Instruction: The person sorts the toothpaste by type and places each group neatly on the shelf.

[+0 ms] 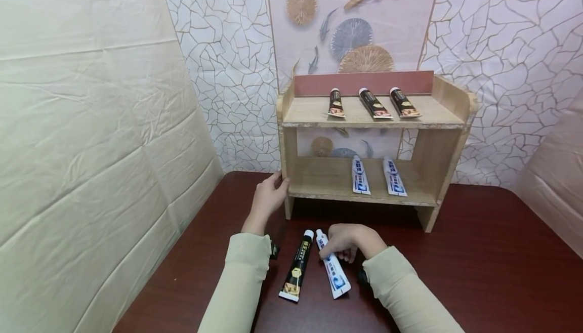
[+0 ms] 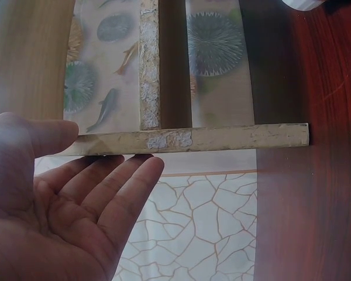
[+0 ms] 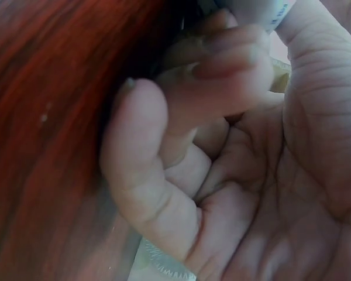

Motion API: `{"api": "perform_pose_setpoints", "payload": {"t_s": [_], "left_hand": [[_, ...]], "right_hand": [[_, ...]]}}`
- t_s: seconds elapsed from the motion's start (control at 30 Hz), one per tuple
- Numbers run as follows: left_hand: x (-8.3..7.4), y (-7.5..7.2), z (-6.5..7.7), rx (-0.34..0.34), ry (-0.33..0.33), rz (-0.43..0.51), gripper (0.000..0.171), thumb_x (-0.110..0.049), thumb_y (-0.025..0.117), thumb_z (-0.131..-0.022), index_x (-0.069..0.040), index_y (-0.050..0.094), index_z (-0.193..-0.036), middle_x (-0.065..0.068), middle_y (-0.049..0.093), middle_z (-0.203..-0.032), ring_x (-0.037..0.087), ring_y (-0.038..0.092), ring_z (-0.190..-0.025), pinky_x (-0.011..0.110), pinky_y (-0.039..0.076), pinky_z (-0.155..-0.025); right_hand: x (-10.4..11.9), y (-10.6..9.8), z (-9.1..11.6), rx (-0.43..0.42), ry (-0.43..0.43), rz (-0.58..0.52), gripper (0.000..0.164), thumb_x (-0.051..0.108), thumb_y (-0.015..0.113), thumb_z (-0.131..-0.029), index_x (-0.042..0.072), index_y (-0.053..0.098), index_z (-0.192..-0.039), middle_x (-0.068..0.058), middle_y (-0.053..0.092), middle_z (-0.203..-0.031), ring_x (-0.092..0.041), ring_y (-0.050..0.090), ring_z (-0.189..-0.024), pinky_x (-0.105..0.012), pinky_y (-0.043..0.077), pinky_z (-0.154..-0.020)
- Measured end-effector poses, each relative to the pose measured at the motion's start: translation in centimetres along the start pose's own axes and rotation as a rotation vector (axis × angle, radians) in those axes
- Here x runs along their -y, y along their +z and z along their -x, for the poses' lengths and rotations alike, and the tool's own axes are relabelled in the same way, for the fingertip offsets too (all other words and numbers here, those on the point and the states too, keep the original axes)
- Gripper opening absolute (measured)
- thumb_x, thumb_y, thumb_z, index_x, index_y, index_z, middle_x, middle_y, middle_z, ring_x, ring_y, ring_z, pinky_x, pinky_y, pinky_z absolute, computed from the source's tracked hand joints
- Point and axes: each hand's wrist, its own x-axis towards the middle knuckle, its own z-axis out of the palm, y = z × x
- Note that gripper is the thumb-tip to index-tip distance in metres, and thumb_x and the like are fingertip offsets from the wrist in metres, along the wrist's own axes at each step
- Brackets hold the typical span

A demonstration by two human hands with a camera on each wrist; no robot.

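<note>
Low over the table, my right hand point(image 1: 349, 241) pinches a white and blue toothpaste tube point(image 1: 336, 275) between thumb and fingers. In the right wrist view its fingers point(image 3: 134, 129) are curled, and a bit of the tube point(image 3: 258, 10) shows at the top edge. My left hand point(image 1: 269, 196) holds the left side panel of a small wooden shelf point(image 1: 319, 191). The left wrist view has the thumb on one side of that panel point(image 2: 234, 138) and the fingers point(image 2: 128, 196) on the other. Between my forearms lies a black toothpaste tube point(image 1: 298, 267) with a white cap.
On the upper board rest three black toothpaste tubes point(image 1: 373, 103), caps toward the back. Two white and blue tubes point(image 1: 360, 176) lie on the lower board, right of its middle. The shelf stands at the back of a dark red table point(image 1: 483, 252), before a patterned backdrop point(image 1: 227, 70).
</note>
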Motion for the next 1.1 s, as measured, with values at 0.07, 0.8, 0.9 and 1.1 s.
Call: {"api": "perform_pose_setpoints", "payload": {"t_s": [0.07, 0.8, 0.9, 1.1], "left_hand": [[0.0, -0.02, -0.05, 0.002, -0.001, 0.001, 0.053, -0.041, 0.055, -0.102, -0.014, 0.053, -0.148, 0.008, 0.061, -0.139, 0.028, 0.057, -0.128, 0.047, 0.046, -0.105], [0.29, 0.13, 0.02, 0.002, 0.001, 0.019, 0.052, -0.039, 0.056, -0.102, -0.013, 0.054, -0.147, 0.01, 0.061, -0.139, 0.028, 0.061, -0.122, 0.047, 0.048, -0.102], [0.26, 0.11, -0.08, -0.001, 0.005, 0.022, 0.052, -0.038, 0.057, -0.102, -0.012, 0.054, -0.147, 0.01, 0.061, -0.139, 0.029, 0.062, -0.121, 0.047, 0.048, -0.101], [0.13, 0.07, -0.15, -0.004, 0.003, 0.021, 0.052, -0.039, 0.056, -0.102, -0.013, 0.054, -0.147, 0.009, 0.062, -0.137, 0.028, 0.064, -0.119, 0.046, 0.049, -0.101]], "right_hand": [[-0.11, -0.07, -0.11, 0.003, -0.001, -0.004, 0.033, 0.028, 0.077, -0.078, 0.013, 0.056, -0.056, 0.0, 0.051, -0.054, -0.013, 0.046, -0.046, -0.028, 0.048, -0.045], [-0.34, 0.04, -0.08, 0.012, -0.03, -0.002, 0.033, 0.028, 0.075, -0.081, 0.012, 0.059, -0.057, -0.002, 0.055, -0.055, -0.013, 0.05, -0.046, -0.027, 0.048, -0.045], [-0.33, -0.06, -0.12, 0.009, -0.034, 0.009, 0.032, 0.029, 0.075, -0.081, 0.012, 0.06, -0.058, -0.002, 0.055, -0.055, -0.013, 0.05, -0.046, -0.028, 0.05, -0.046], [-0.47, -0.26, -0.27, 0.019, -0.041, 0.017, 0.031, 0.03, 0.075, -0.082, 0.012, 0.063, -0.06, -0.002, 0.057, -0.056, -0.012, 0.052, -0.046, -0.03, 0.052, -0.047]]}}
